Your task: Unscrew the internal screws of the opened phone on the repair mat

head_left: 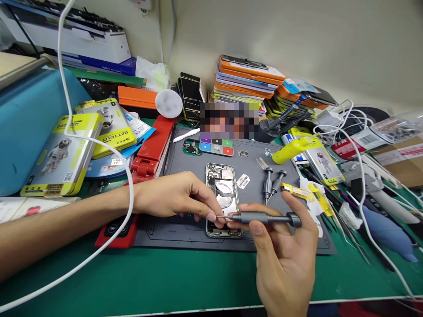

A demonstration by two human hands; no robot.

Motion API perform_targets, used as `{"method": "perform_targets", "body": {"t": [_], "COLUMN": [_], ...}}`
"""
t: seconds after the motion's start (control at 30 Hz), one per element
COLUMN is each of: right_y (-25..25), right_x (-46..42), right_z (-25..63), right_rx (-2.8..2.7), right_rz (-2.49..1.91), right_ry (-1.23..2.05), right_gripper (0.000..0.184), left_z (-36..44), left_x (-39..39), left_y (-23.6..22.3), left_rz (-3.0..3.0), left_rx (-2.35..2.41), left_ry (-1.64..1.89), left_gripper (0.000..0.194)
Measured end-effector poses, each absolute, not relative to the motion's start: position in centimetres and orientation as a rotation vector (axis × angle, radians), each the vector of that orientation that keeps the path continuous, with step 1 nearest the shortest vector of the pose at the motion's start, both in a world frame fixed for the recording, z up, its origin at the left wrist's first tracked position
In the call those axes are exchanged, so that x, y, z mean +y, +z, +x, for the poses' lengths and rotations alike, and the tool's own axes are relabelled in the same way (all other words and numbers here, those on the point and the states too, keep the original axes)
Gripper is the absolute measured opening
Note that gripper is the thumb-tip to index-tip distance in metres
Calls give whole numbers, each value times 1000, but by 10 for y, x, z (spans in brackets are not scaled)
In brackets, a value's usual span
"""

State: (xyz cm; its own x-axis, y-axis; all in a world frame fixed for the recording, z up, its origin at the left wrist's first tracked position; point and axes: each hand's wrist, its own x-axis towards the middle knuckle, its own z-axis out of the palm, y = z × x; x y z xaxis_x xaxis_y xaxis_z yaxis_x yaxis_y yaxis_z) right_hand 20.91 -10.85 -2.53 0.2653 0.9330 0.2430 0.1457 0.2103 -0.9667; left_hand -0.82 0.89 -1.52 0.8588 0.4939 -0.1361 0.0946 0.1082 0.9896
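Note:
My right hand [287, 255] holds a dark grey precision screwdriver [254, 218] level, its thumb and fingers around the handle and the cap end near the forefinger. The thin shaft points left, to where my left hand [188, 198] pinches thumb and forefinger at its tip. Whether a tiny screw sits between those fingertips I cannot make out. Beneath both hands lies an opened smartphone [226, 193], its inner parts and a round coil showing; its lower part is partly covered by my fingers. A small white label [243, 181] lies beside the phone.
The phone rests on a grey work mat [185, 176]. Two more screwdrivers [268, 182], a yellow bottle [292, 149] and a coloured screw tray [216, 146] are around it. Tweezers [352, 235] and a blue air blower [386, 233] lie right. A white cable [132, 189] loops across the left forearm.

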Motion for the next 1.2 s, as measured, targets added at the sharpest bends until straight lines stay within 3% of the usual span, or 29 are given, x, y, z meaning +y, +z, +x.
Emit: {"method": "perform_targets", "body": {"t": [1.2], "right_y": [-24], "right_x": [-107], "right_z": [209], "right_rx": [-1187], "right_rz": [-1287], "right_ry": [680], "right_gripper": [48], "left_z": [-8], "left_x": [8], "left_y": [-8], "left_rz": [1448], "left_rx": [503], "left_ry": [291], "left_gripper": [16]}}
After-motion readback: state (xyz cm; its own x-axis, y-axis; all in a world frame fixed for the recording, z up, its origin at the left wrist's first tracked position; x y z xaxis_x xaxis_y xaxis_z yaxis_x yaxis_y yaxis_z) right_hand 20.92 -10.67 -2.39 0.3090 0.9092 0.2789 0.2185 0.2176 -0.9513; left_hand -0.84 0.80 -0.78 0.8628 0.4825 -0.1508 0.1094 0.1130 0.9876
